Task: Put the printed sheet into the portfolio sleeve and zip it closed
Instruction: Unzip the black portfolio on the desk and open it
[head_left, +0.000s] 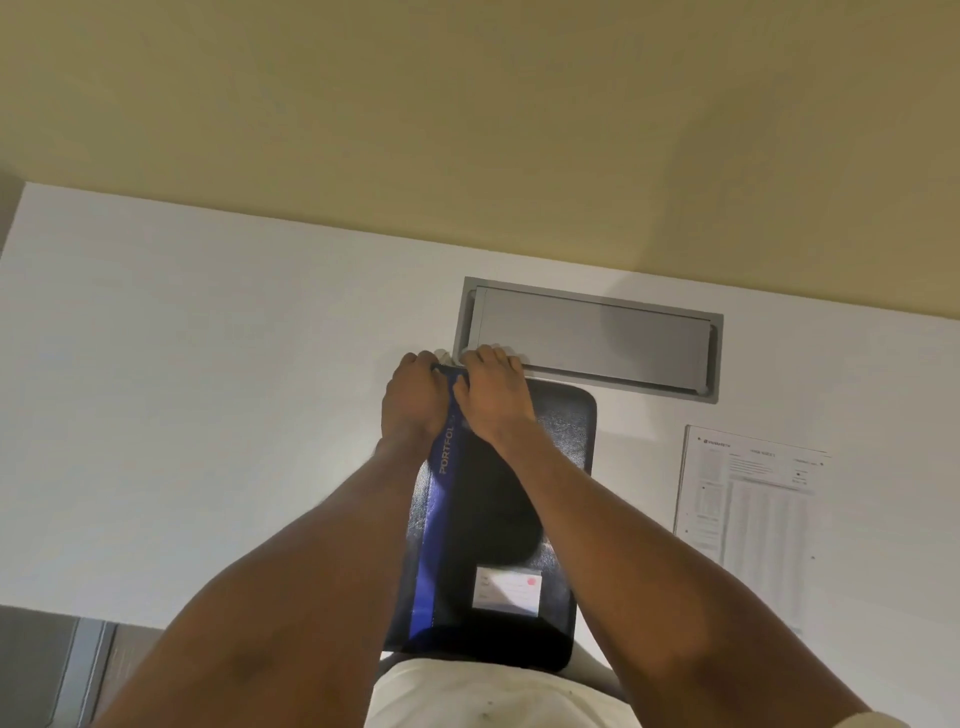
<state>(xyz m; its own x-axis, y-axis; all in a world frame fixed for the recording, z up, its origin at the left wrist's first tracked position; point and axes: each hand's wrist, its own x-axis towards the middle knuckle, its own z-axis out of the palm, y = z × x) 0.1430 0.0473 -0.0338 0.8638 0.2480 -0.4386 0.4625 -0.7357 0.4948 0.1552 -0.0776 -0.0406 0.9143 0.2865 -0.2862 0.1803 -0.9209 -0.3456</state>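
A black portfolio sleeve (563, 457) with a blue strip marked PORTFOLIO and a white label lies lengthwise on the white desk in front of me. Both hands meet at its far left corner. My left hand (413, 400) grips that corner at the end of the blue strip. My right hand (493, 397) pinches the edge right beside it; the zip pull is hidden under the fingers. The printed sheet (748, 525), white with small text and tables, lies flat on the desk to the right of the sleeve, apart from it.
A grey metal cable hatch (592, 338) is set flush in the white desk (208, 415) just beyond the sleeve. A beige wall rises behind the desk. The desk's near edge and a strip of floor show at the lower left.
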